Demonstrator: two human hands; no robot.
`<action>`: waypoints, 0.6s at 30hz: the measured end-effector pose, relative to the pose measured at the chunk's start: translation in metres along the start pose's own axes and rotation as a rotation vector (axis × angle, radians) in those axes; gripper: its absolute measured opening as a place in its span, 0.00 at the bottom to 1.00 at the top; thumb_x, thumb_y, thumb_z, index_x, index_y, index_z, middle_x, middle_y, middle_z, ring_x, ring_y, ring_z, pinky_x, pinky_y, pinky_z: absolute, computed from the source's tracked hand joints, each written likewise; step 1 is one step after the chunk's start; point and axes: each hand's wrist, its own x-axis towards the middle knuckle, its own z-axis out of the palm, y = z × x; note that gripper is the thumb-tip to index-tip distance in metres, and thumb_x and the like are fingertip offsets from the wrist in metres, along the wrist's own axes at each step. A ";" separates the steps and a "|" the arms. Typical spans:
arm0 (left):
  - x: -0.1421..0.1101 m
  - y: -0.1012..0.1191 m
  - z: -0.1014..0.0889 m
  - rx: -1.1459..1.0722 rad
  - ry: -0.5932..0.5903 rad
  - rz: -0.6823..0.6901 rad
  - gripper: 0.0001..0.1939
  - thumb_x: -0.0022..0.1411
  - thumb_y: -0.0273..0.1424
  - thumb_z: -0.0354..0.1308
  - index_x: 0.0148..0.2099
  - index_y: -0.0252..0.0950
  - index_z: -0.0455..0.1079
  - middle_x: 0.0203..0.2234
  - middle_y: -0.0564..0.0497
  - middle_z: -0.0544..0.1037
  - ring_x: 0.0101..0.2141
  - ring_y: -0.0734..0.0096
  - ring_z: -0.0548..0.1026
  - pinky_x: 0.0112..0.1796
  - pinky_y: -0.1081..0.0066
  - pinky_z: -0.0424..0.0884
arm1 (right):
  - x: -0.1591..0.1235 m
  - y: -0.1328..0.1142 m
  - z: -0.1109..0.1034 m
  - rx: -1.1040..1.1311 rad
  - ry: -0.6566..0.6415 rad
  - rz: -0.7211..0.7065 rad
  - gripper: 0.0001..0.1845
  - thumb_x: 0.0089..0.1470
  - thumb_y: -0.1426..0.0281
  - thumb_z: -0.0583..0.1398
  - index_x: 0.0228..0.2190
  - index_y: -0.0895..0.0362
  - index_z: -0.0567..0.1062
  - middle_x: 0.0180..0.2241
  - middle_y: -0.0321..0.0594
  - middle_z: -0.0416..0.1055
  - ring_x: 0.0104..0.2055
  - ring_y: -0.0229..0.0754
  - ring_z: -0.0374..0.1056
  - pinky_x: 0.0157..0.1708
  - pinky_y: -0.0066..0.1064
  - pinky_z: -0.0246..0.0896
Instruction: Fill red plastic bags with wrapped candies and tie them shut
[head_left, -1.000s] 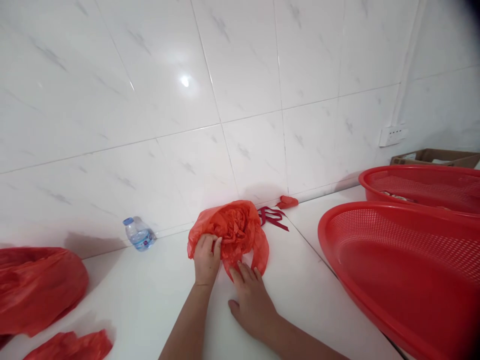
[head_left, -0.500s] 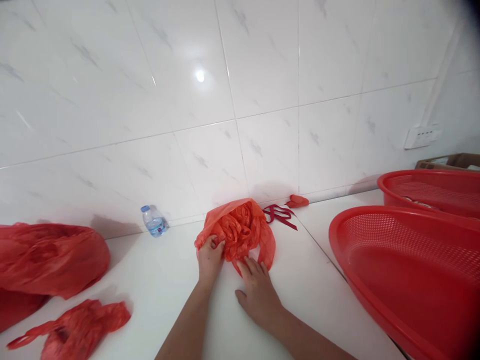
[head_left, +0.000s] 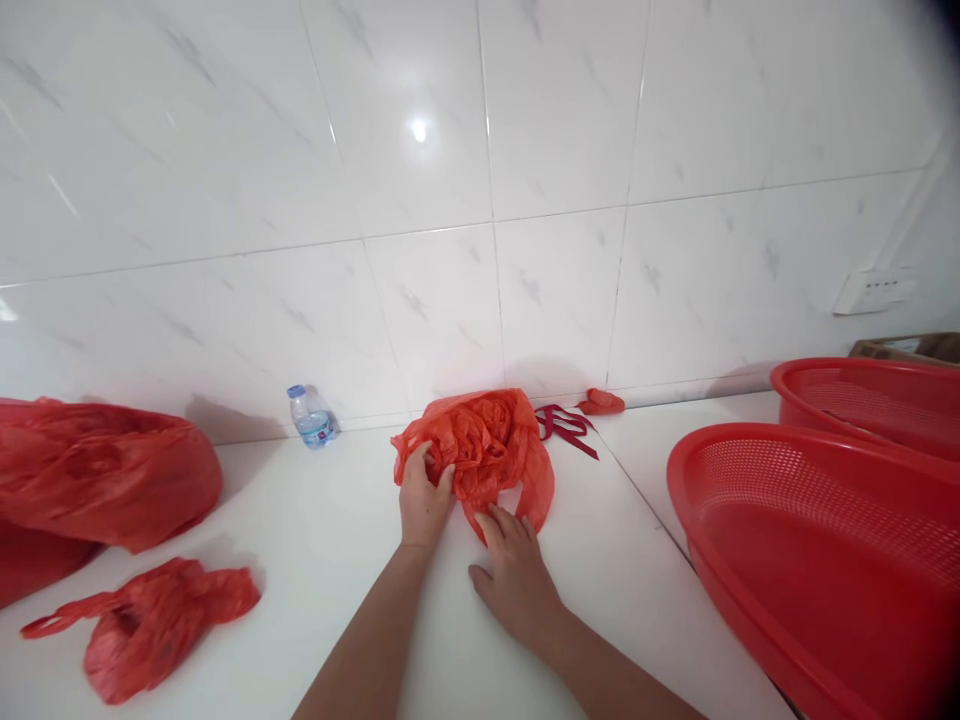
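A crumpled red plastic bag (head_left: 487,440) lies bunched on the white tabletop, close to the tiled wall. At its near left edge is my left hand (head_left: 426,500), its fingers curled into the folds and its thumb pressing the plastic; the fingertips are partly hidden. My right hand (head_left: 517,580) rests palm down just in front of the bag. Its fingers lie stretched over the bag's looped handle (head_left: 538,490), with the thumb spread to the left. Behind the bag on the right are a dark red ribbon (head_left: 570,432) and a small red bundle (head_left: 602,402).
A water bottle (head_left: 311,420) with a blue cap stands by the wall. On the left are a large filled red bag (head_left: 135,470) and a smaller knotted red bag (head_left: 154,625). Two red plastic baskets, a near one (head_left: 750,530) and a far one (head_left: 817,385), occupy the right, before a cardboard box (head_left: 915,348).
My left thumb and fingers have parted a little and moved slightly deeper into the bag's folds. My right hand stays nearly where it was. The camera view has shifted slightly.
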 end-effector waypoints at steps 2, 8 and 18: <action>0.000 0.000 -0.001 0.029 0.017 -0.033 0.32 0.56 0.36 0.58 0.61 0.39 0.54 0.55 0.39 0.63 0.49 0.53 0.69 0.45 0.55 0.69 | 0.000 0.000 0.000 -0.009 0.004 -0.004 0.32 0.47 0.73 0.54 0.56 0.58 0.64 0.58 0.46 0.59 0.61 0.48 0.52 0.62 0.45 0.40; -0.001 -0.006 -0.002 0.044 -0.023 -0.097 0.34 0.55 0.33 0.60 0.63 0.39 0.55 0.55 0.39 0.65 0.51 0.49 0.68 0.47 0.53 0.68 | -0.001 0.003 0.001 -0.068 -0.014 -0.025 0.30 0.49 0.73 0.53 0.55 0.60 0.65 0.57 0.47 0.61 0.60 0.49 0.53 0.61 0.45 0.43; -0.001 -0.005 -0.008 -0.148 0.085 -0.041 0.20 0.66 0.35 0.44 0.56 0.38 0.68 0.48 0.43 0.73 0.50 0.56 0.68 0.52 0.56 0.64 | 0.000 0.005 0.002 -0.136 -0.041 -0.054 0.27 0.52 0.71 0.52 0.54 0.62 0.65 0.58 0.49 0.61 0.61 0.50 0.53 0.61 0.47 0.44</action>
